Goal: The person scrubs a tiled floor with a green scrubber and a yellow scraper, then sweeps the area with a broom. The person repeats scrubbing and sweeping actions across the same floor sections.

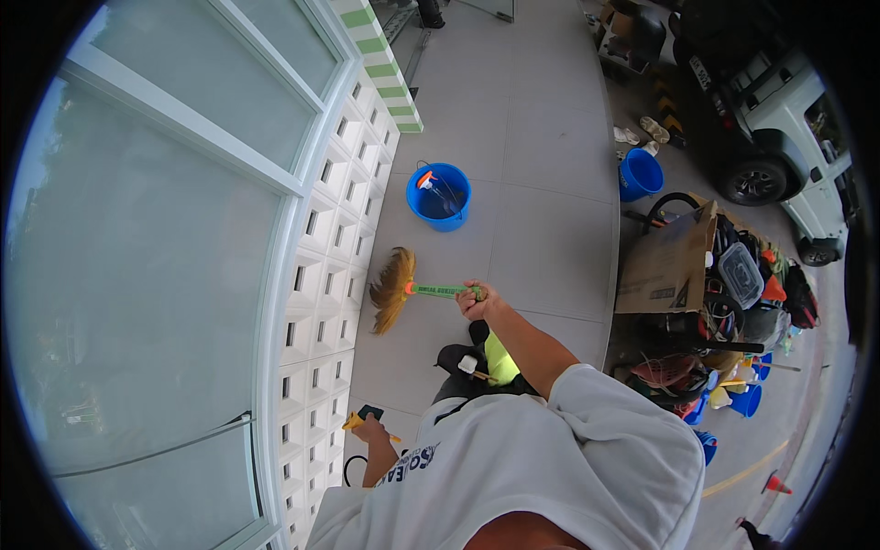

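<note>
My right hand (474, 300) grips the green handle (440, 291) of a soft grass broom, near the handle's visible end. The broom's tan bristles (393, 291) fan out over the grey tiled floor, close to the white block wall. Lower left, my left hand (371, 432) is closed around a yellow-orange tool (353, 421), whose kind I cannot make out. A dark green pad (371, 412) shows at the same hand. Ahead of the broom stands a blue bucket (438, 197) with an orange-topped spray bottle (427, 181) in it.
The white block wall (323, 275) and frosted glass panels (165, 275) run along my left. Past the floor's right edge are a second blue bucket (641, 174), a cardboard box (663, 265) packed with cleaning gear, shoes (653, 130) and a parked vehicle (790, 130). A traffic cone (777, 484) stands farther off.
</note>
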